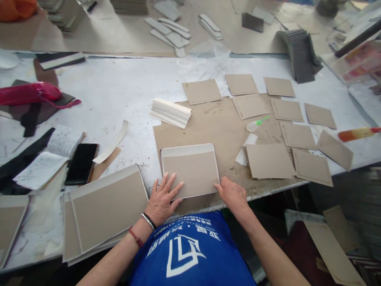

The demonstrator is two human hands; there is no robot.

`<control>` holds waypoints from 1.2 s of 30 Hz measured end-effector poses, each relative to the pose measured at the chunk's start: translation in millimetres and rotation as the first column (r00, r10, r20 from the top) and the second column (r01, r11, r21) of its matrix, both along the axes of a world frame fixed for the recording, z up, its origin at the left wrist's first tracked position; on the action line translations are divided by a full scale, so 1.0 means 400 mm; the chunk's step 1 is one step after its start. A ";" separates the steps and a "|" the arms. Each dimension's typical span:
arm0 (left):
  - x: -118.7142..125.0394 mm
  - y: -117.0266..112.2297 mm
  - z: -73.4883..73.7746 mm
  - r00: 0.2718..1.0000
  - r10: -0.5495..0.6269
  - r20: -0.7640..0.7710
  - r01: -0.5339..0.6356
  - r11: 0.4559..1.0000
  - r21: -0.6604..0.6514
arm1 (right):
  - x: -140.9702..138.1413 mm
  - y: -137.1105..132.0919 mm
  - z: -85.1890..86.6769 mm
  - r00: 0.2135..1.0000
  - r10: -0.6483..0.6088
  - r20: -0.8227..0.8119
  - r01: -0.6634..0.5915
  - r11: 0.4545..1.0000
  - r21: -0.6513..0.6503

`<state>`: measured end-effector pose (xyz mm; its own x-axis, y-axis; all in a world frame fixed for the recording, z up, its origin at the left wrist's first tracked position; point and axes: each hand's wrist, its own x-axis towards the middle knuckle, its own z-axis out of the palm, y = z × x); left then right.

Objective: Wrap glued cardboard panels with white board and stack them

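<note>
A brown cardboard panel (192, 169) with a pale strip along its top edge lies on a large brown sheet (220, 127) at the table's near edge. My left hand (162, 198) lies flat with fingers spread on the panel's lower left corner. My right hand (230, 192) rests at its lower right corner, fingers curled against the edge; I cannot see whether they grip anything. A bracelet and a red cord are on my left wrist.
A stack of similar panels (104, 210) lies at the near left. Several brown squares (287, 131) are spread to the right, beside a glue bottle (256, 124). A stack of white strips (170, 112), a black phone (81, 163), a notebook (49, 161) and a red-handled brush (358, 134) also lie here.
</note>
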<state>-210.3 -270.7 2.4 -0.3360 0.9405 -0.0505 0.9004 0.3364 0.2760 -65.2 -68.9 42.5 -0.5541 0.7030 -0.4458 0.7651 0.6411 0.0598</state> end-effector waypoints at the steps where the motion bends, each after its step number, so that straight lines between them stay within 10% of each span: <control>1: 0.001 0.001 0.004 1.000 0.006 0.007 -0.006 1.000 -0.007 | -0.008 -0.002 0.004 0.999 0.032 -0.019 -0.031 0.999 0.040; 11: -0.007 -0.001 -0.002 0.994 0.031 0.104 -0.035 0.999 0.038 | -0.013 0.052 -0.058 0.790 0.237 -0.565 -0.274 0.961 0.021; 36: -0.031 0.018 0.008 0.996 0.026 0.089 -0.036 0.994 0.106 | 0.057 0.030 -0.090 0.706 0.428 -0.565 -0.460 0.883 0.095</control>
<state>-222.6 -263.5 5.8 -0.3637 0.9313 0.0201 0.8607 0.3277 0.3895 -42.3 -56.9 6.4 -0.9546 0.2975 0.0139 0.2774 0.9051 -0.3224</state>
